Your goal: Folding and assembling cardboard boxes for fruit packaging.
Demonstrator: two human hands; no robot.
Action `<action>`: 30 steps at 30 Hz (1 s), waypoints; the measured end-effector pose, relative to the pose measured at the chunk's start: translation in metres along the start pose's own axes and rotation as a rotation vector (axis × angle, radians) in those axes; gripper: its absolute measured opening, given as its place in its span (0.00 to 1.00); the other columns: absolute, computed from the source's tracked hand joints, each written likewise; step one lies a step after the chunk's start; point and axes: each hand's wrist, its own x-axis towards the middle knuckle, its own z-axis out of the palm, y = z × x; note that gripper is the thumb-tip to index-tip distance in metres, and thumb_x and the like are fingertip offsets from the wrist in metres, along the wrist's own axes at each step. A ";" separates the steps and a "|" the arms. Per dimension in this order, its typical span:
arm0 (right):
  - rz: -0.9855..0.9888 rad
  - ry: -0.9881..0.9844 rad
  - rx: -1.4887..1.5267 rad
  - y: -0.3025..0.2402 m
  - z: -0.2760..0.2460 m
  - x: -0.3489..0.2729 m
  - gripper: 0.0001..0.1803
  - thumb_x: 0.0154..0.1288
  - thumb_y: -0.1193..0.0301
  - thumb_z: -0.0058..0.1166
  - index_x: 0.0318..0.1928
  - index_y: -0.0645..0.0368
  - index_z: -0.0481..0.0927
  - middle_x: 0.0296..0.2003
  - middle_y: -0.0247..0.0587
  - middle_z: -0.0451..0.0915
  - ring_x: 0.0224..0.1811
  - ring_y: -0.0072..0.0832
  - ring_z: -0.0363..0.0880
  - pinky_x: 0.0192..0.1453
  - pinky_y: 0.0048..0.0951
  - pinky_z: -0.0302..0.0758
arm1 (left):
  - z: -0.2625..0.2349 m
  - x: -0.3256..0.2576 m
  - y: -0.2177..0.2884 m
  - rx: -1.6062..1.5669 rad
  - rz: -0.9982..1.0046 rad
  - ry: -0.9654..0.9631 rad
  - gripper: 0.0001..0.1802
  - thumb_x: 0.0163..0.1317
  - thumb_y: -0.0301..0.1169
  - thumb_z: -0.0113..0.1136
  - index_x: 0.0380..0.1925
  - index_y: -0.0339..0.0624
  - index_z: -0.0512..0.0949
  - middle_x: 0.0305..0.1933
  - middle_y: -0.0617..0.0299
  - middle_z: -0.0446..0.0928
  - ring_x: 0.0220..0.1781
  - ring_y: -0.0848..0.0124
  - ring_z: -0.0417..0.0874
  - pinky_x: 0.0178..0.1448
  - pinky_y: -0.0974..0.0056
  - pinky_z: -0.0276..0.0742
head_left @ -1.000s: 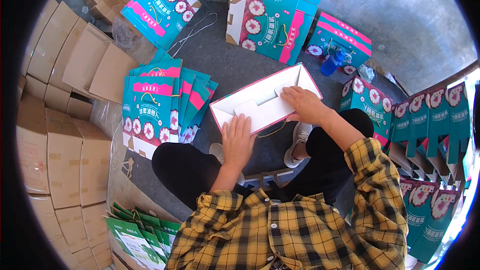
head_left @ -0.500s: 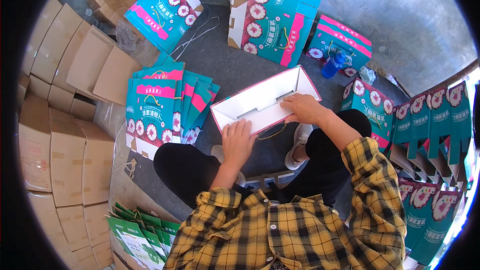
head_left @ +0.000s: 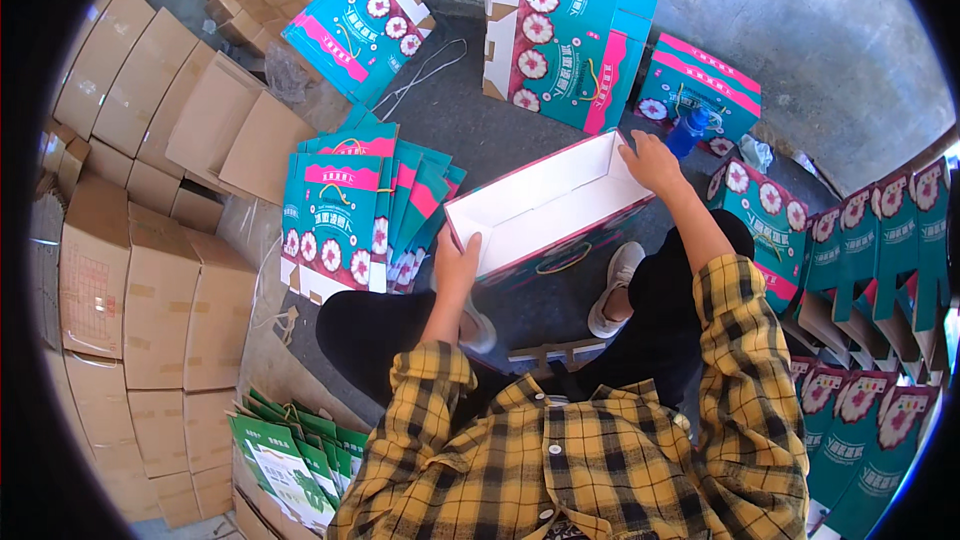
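An open-topped carton (head_left: 545,202), white inside with teal and dark red outer walls and a cord handle on its near side, is tilted in front of me above my feet. My left hand (head_left: 457,265) grips its left end, the thumb over the rim and the other fingers hidden outside. At the opposite end my right hand (head_left: 652,162) holds the far right corner, fingertips over the edge. A thin seam runs along the carton's white bottom, which looks flat.
Flat teal cartons (head_left: 335,210) lie in a pile at left, with another stack (head_left: 570,40) against the wall. Formed cartons (head_left: 760,225) stand at right near a blue bottle (head_left: 688,130). Brown boxes (head_left: 155,300) are stacked far left; green-and-white packages (head_left: 285,465) sit lower left.
Both hands have moved from the carton's near edge to its two ends. Its bottom panels, earlier showing a gap, now lie flat. The view has shifted slightly.
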 end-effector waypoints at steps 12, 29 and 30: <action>0.055 -0.423 -0.009 0.023 0.022 0.027 0.30 0.66 0.50 0.45 0.52 0.66 0.71 0.49 0.62 0.77 0.53 0.53 0.76 0.57 0.46 0.69 | 0.004 0.023 0.020 0.173 -0.214 -0.049 0.36 0.51 0.50 0.67 0.43 0.24 0.69 0.45 0.37 0.76 0.49 0.50 0.79 0.53 0.54 0.73; 0.593 -0.657 0.548 0.065 0.051 0.019 0.46 0.59 0.26 0.26 0.41 0.53 0.83 0.26 0.39 0.81 0.21 0.32 0.78 0.25 0.36 0.76 | 0.005 0.033 -0.098 -0.461 -0.686 -0.207 0.53 0.61 0.72 0.30 0.57 0.28 0.71 0.59 0.44 0.73 0.61 0.56 0.73 0.59 0.59 0.69; 0.596 -0.650 0.548 0.069 0.048 0.015 0.46 0.59 0.26 0.26 0.41 0.53 0.83 0.26 0.39 0.81 0.21 0.32 0.78 0.25 0.36 0.76 | 0.008 0.027 -0.097 -0.482 -0.698 -0.244 0.53 0.58 0.74 0.32 0.57 0.33 0.72 0.58 0.47 0.74 0.61 0.57 0.73 0.58 0.57 0.69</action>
